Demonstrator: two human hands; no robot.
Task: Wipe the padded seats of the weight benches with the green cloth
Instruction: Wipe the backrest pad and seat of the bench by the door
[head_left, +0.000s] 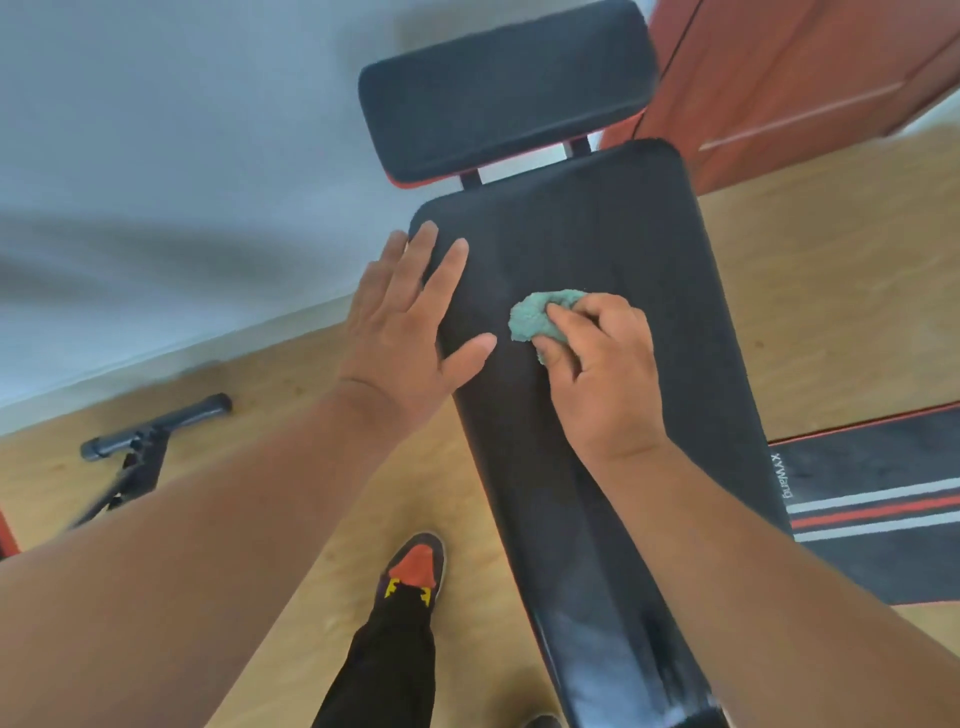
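Here right hand (597, 374) pinches green cloth (540, 314) on padded seat (613, 249) | left hand (410, 317) flat, fingers spread | side label seemingly "XYWang" (781, 475)

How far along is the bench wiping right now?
Done: nothing can be confirmed; the long pad shows only glare near its close end. In hand: the right hand presses the green cloth on the pad's far half while the left hand lies flat at its edge. Left: the small pad beyond looks untouched, and the second bench at right.
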